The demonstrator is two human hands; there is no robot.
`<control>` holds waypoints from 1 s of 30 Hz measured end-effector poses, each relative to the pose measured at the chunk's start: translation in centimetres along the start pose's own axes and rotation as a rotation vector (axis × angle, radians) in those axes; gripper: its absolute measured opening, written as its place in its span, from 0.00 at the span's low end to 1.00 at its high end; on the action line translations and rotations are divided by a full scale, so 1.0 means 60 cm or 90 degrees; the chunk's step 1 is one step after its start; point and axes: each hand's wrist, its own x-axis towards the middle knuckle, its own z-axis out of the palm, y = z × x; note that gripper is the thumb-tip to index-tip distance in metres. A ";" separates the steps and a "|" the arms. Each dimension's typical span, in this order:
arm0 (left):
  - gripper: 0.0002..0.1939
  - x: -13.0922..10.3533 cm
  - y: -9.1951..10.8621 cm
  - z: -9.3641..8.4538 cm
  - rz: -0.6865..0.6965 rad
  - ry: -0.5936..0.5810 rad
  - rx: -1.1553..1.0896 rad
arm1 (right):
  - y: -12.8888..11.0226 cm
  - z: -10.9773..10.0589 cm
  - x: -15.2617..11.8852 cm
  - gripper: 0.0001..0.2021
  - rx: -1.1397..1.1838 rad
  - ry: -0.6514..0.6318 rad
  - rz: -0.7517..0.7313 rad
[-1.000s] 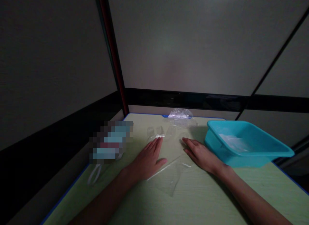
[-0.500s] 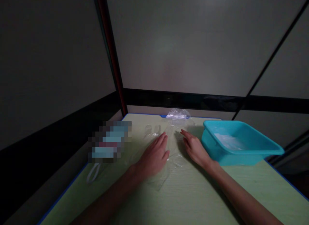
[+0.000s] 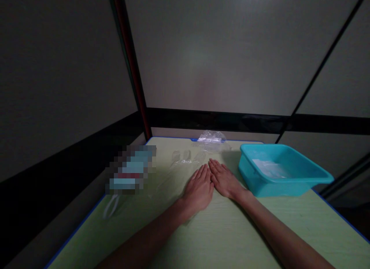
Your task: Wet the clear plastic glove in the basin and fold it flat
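My left hand [image 3: 198, 188] lies flat, palm down, with its fingers stretched out over the table. Flat beside it is my right hand [image 3: 224, 179]; the two hands touch along their inner edges. Under and around the left hand spreads a thin, clear plastic item [image 3: 180, 169] with rounded lobes at its far end. Whether it is a bag or a disposable glove I cannot tell, as the hands cover part of it. Behind the hands, at the table's far edge, sits a crumpled heap of clear plastic [image 3: 212, 140].
A turquoise plastic basin [image 3: 251, 180] stands to the right, with a whitish clear sheet [image 3: 270, 168] inside. On the left lies a blurred-out blue item [image 3: 131, 168] with a white strap loop [image 3: 111, 206]. The pale green table [image 3: 231, 238] has blue edging, and walls rise behind it.
My right hand has come down and inward to lie flat against the left. The left hand has shifted right and toward me, pressing on the clear plastic.
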 end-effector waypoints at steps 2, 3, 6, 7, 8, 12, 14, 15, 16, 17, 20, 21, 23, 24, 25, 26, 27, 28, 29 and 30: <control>0.25 -0.002 0.001 -0.001 -0.002 0.007 0.001 | -0.002 0.000 -0.001 0.25 -0.004 -0.003 0.003; 0.25 -0.003 0.001 -0.001 -0.004 0.009 0.000 | -0.002 0.000 -0.001 0.25 -0.006 -0.004 0.004; 0.25 -0.006 0.001 0.001 -0.011 0.011 0.000 | -0.003 0.000 -0.002 0.25 -0.011 -0.008 0.008; 0.25 -0.008 0.001 0.001 -0.013 0.012 0.002 | -0.003 0.000 -0.002 0.25 -0.013 -0.009 0.010; 0.25 -0.011 0.001 0.001 -0.014 0.014 0.006 | -0.004 0.000 -0.002 0.25 -0.015 -0.009 0.012; 0.25 -0.027 -0.002 -0.002 -0.025 0.023 0.029 | -0.005 0.000 -0.002 0.26 -0.023 -0.007 0.023; 0.25 -0.039 -0.004 -0.006 -0.030 0.022 0.039 | -0.006 0.001 -0.002 0.26 -0.026 -0.006 0.025; 0.26 -0.044 -0.005 -0.007 -0.031 0.021 0.043 | -0.006 0.001 -0.002 0.26 -0.027 -0.006 0.025; 0.26 -0.050 -0.006 -0.009 -0.033 0.019 0.046 | -0.006 0.001 -0.002 0.26 -0.028 -0.006 0.025; 0.26 -0.055 -0.007 -0.011 -0.034 0.018 0.049 | -0.006 0.001 -0.003 0.26 -0.029 -0.006 0.025; 0.26 -0.067 -0.010 -0.017 -0.038 0.012 0.055 | -0.005 0.002 -0.004 0.26 -0.031 -0.006 0.024; 0.27 -0.071 -0.010 -0.018 -0.037 0.007 0.058 | -0.005 0.001 -0.005 0.27 -0.031 -0.007 0.024; 0.26 -0.075 -0.011 -0.022 -0.032 -0.003 0.063 | -0.005 0.001 -0.006 0.27 -0.030 -0.008 0.025; 0.26 -0.077 -0.011 -0.023 -0.027 -0.008 0.064 | -0.005 0.001 -0.006 0.27 -0.029 -0.009 0.026; 0.26 -0.078 -0.012 -0.024 -0.022 -0.010 0.064 | -0.005 0.001 -0.007 0.27 -0.028 -0.010 0.027; 0.26 -0.079 -0.012 -0.025 -0.017 -0.010 0.063 | -0.004 0.001 -0.008 0.27 -0.026 -0.011 0.029; 0.26 -0.080 -0.013 -0.025 -0.012 -0.011 0.062 | -0.003 0.001 -0.008 0.27 -0.023 -0.011 0.032; 0.26 -0.081 -0.014 -0.025 -0.007 -0.011 0.060 | -0.001 0.001 -0.009 0.27 -0.018 -0.009 0.037; 0.26 -0.083 -0.015 -0.025 -0.003 -0.010 0.057 | 0.001 0.002 -0.010 0.27 -0.010 -0.005 0.045; 0.26 -0.084 -0.017 -0.024 0.000 -0.011 0.054 | 0.004 0.002 -0.011 0.27 -0.002 0.000 0.055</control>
